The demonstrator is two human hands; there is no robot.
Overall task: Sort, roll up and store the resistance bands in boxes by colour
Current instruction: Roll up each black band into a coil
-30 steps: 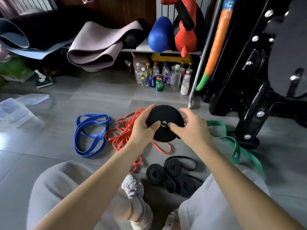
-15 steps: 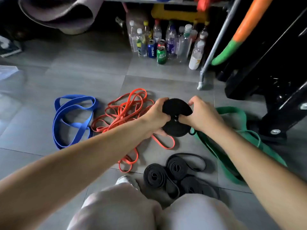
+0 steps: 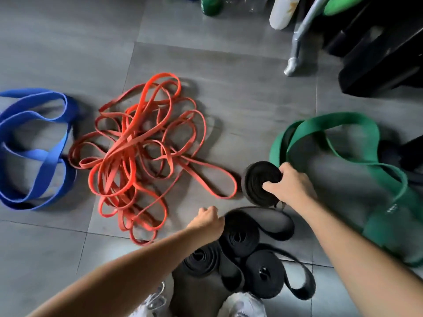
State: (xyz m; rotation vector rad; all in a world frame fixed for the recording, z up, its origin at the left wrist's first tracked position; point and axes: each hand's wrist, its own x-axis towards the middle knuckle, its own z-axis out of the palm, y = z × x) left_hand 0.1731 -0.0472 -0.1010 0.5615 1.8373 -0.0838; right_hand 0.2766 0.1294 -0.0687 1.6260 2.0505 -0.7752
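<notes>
Rolled black band (image 3: 258, 179) lies between the orange bands (image 3: 137, 154) and green band (image 3: 338, 124), its right edge gripped by the curled right hand (image 3: 291, 187). Left hand (image 3: 207, 219), curled, touches the loose black bands (image 3: 240, 239); grasp unclear.

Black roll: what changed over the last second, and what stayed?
The rolled black band, earlier held up by both hands, came down near the floor beside the green band, now only in the grip of the right hand. The left hand let go and dropped to the black rolls by the feet, fingers curled; whether it holds one is unclear. The blue band and orange bands lie unchanged.
</notes>
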